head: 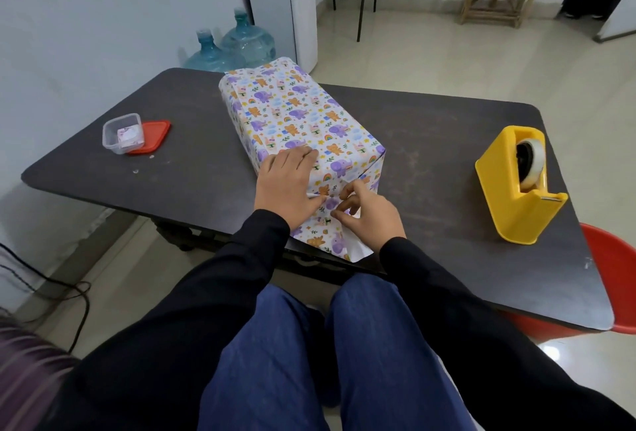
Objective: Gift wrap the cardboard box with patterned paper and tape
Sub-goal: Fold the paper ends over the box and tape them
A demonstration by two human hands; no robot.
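The box, covered in white paper printed with purple elephants and orange bears, lies lengthwise on the dark table. My left hand lies flat with straight fingers on the near top corner, pressing the paper down. At the near end face, my right hand has its fingers curled and pinches the paper flap. That loose flap spreads onto the table toward me, its white underside showing at the right. A yellow tape dispenser with a clear roll stands to the right, apart from both hands.
A small clear plastic tub sits on its red lid at the table's left. Water jugs stand on the floor behind the table. A red chair is at the right edge. My knees are under the near table edge.
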